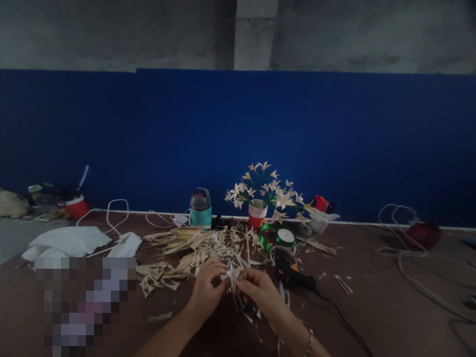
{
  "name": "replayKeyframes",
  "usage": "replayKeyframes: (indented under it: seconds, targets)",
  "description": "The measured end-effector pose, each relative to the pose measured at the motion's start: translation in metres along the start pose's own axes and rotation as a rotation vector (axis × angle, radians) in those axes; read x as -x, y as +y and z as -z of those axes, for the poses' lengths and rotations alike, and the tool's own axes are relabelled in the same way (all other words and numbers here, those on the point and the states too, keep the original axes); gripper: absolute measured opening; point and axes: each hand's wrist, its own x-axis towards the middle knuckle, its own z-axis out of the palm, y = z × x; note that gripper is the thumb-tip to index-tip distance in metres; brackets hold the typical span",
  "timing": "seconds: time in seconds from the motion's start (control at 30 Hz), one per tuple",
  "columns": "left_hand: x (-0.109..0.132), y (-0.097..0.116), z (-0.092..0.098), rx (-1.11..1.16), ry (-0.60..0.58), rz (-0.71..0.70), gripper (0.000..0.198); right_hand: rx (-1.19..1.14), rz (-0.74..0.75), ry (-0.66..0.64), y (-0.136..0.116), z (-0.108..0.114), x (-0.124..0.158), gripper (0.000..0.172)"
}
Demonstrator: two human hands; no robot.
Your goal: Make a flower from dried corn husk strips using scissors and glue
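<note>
My left hand (pixel 210 283) and my right hand (pixel 260 292) meet low in the middle of the head view, fingertips pinched on a small pale piece (pixel 233 275) between them. Its exact shape is too small and dim to tell. Dry pale husk strips (pixel 189 243) lie heaped just beyond my left hand. To the right of my right hand a black glue gun (pixel 293 272) rests on the table. Behind the hands stands a red cup (pixel 257 215) with pale flowers (pixel 275 191) on green stems. A spool of green ribbon (pixel 285 236) is beside the cup.
A teal and dark container (pixel 201 208) stands near the blue partition (pixel 186 134). White cloth (pixel 70 240) and a red cup (pixel 76 207) are at the left. White cables (pixel 403 263) and a dark red object (pixel 424 235) lie right. The glue gun's cord (pixel 344 320) runs toward the front edge.
</note>
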Motion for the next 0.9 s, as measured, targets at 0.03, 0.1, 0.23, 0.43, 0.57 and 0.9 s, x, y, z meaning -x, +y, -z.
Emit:
replayKeyframes:
  seconds: [0.03, 0.1, 0.23, 0.43, 0.57, 0.9]
  targets:
    - [0.001, 0.000, 0.000, -0.023, -0.004, 0.011, 0.019, 0.031, 0.024, 0.004, 0.001, 0.001, -0.001, 0.029]
    - [0.002, 0.002, 0.001, -0.090, -0.004, 0.025, 0.020, 0.098, 0.064, 0.031, 0.001, 0.002, -0.001, 0.024]
    - [0.002, 0.011, 0.005, -0.241, -0.008, -0.036, 0.016, 0.169, 0.080, 0.073, 0.000, 0.001, 0.000, 0.019]
    - [0.002, 0.013, 0.009, -0.302, -0.034, -0.183, 0.014, 0.175, 0.100, 0.077, -0.002, 0.000, 0.001, 0.014]
    - [0.000, 0.010, 0.008, -0.227, -0.034, -0.174, 0.020, 0.138, 0.093, 0.102, -0.006, -0.001, 0.002, 0.012]
    - [-0.003, 0.008, 0.003, 0.030, -0.020, -0.087, 0.027, 0.125, 0.049, 0.104, -0.008, 0.000, 0.003, 0.017]
